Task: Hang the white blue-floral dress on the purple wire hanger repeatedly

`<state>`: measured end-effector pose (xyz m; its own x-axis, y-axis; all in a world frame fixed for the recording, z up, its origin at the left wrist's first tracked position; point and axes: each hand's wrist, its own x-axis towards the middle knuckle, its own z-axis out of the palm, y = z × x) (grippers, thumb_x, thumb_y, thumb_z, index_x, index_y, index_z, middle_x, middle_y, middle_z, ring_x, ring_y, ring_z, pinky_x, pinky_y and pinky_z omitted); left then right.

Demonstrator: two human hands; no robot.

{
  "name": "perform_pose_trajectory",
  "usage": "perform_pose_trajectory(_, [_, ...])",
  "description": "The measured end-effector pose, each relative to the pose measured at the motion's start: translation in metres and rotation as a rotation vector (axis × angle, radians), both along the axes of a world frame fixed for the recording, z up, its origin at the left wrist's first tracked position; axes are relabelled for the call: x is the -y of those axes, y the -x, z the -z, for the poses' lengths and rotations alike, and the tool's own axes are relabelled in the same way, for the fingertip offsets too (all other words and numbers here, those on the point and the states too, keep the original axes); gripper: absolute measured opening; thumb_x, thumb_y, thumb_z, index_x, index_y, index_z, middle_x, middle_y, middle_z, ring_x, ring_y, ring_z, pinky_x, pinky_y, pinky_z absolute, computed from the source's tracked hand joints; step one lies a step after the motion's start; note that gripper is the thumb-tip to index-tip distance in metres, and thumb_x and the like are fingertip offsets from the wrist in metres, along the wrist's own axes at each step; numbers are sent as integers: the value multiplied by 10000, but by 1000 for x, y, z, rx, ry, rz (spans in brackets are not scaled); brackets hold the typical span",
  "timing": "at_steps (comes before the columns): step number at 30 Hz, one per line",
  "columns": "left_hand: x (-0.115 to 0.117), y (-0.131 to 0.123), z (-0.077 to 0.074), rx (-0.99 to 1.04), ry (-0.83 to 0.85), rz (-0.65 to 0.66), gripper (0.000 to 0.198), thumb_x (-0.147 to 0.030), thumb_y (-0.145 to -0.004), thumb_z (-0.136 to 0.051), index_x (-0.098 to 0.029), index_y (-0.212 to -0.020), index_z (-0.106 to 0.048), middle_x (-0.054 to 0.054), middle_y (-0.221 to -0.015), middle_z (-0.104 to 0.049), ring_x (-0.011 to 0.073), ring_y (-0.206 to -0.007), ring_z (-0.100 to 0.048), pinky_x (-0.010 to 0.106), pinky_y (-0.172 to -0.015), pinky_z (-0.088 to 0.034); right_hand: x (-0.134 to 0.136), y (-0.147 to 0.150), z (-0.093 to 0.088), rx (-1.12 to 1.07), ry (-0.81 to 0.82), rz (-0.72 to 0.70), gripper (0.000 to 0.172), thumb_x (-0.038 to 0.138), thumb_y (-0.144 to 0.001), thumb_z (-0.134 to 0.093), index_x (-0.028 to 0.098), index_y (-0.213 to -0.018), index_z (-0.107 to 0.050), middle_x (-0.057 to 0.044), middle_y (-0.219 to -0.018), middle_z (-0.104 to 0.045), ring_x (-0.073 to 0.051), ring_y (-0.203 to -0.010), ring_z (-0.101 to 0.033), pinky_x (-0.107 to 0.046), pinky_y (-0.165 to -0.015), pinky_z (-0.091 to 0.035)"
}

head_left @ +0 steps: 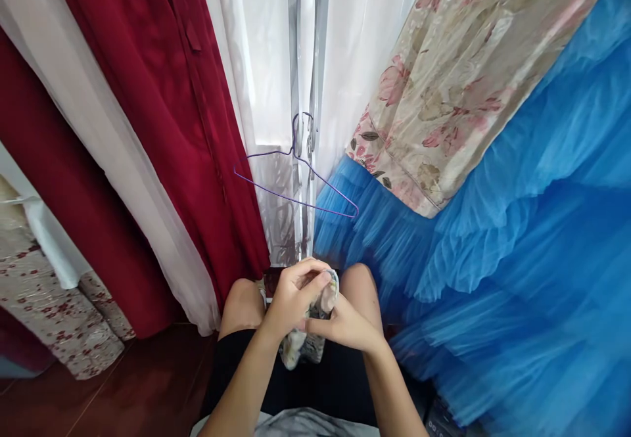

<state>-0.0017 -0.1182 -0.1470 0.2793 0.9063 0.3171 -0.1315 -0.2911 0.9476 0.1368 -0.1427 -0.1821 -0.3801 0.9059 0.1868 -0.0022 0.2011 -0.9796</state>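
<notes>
Bunched between my hands, above my lap, is a small patterned cloth in grey, white and yellowish tones; its exact kind does not show. My left hand grips its upper edge, thumb and fingers pinched together near a pale rim. From the other side, my right hand holds the same cloth, its thumb across the front and its other fingers mostly hidden behind. Beyond my hands, a thin purple wire hanger hangs with nothing on it.
Red curtains and white curtains hang on the left and ahead. A floral cloth and a ruffled blue tulle dress fill the right. A metal pole stands ahead. Dark reddish floor tiles show at lower left.
</notes>
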Motion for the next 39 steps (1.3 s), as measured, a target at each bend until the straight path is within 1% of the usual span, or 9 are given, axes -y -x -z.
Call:
perform_pose_trajectory(3, [1, 4, -8, -211, -161, -38, 242, -472, -899, -660, -277, -1024, -733, 77, -1125, -605, 269, -1095, -579, 382, -984, -457, 7, -11, -24, -35, 56, -55, 248, 326, -823, -745, 218, -1027, -654, -9, -897, -622, -189, -803, -562, -316, -725, -483])
perform_pose_trajectory(8, [2, 22, 15, -391, 127, 547, 431, -571, -945, -527, -249, -1193, -671, 69, -1125, -680, 266, -1070, -617, 382, -963, -485, 6, -48, -50, 49, 67, -109, 235, 404, -827, -749, 186, -813, -662, 12, -732, -574, -146, -677, -486, -273, -633, -423])
perform_pose_trajectory(10, [5, 29, 32, -539, 160, 597, 401, -522, -883, -643, -220, -1141, -698, 54, -1090, -707, 273, -1033, -630, 367, -934, -495, 1, -68, -67, 122, 57, -73, 239, 399, -821, -744, 174, -776, -676, 7, -710, -585, -143, -654, -492, -268, -615, -411])
perform_pose_trajectory(16, [-10, 46, 51, -692, -44, 171, 288, -392, -956, -498, -187, -1007, -695, 68, -985, -702, 261, -941, -619, 349, -878, -473, -62, -127, -114, 264, -107, 385, 176, 309, -698, -752, 162, -663, -662, 29, -600, -551, -123, -562, -453, -256, -548, -343])
perform_pose_trajectory(21, [-41, 49, 22, -554, -190, -76, 198, -279, -908, -497, -180, -768, -594, 42, -856, -615, 216, -828, -570, 313, -768, -451, -156, -131, -132, 84, -216, 515, 191, 299, -663, -710, 195, -590, -568, 41, -546, -503, -116, -510, -408, -255, -502, -318])
perform_pose_trajectory(25, [-52, 56, -10, -299, -93, -104, 162, -269, -820, -583, -185, -904, -693, 23, -889, -683, 233, -858, -604, 303, -753, -466, -206, -92, -144, -4, -102, 390, 229, 372, -678, -743, 204, -673, -587, 32, -567, -562, -133, -505, -461, -263, -508, -384])
perform_pose_trajectory(32, [-56, 121, -32, -50, 217, 68, 354, -391, -769, -738, -190, -1061, -737, 49, -865, -735, 225, -747, -655, 316, -724, -504, -208, -52, -154, 62, -185, 225, 292, 373, -667, -850, 167, -730, -652, 8, -658, -633, -127, -558, -528, -255, -537, -429])
perform_pose_trajectory(36, [-87, 170, -26, -399, 186, 119, 370, -495, -828, -693, -161, -669, -688, 10, -595, -609, 147, -537, -492, 248, -545, -357, -198, -62, -168, 115, -141, 195, 279, 285, -647, -889, 165, -697, -642, 12, -607, -600, -120, -516, -504, -257, -490, -400])
perform_pose_trajectory(39, [-122, 198, -31, -658, 22, 35, 277, -363, -725, -801, -183, -578, -651, -6, -584, -592, 158, -579, -485, 241, -566, -328, -193, -67, -183, 182, -138, 190, 299, 275, -652, -892, 168, -621, -614, 37, -530, -526, -97, -474, -434, -253, -466, -345])
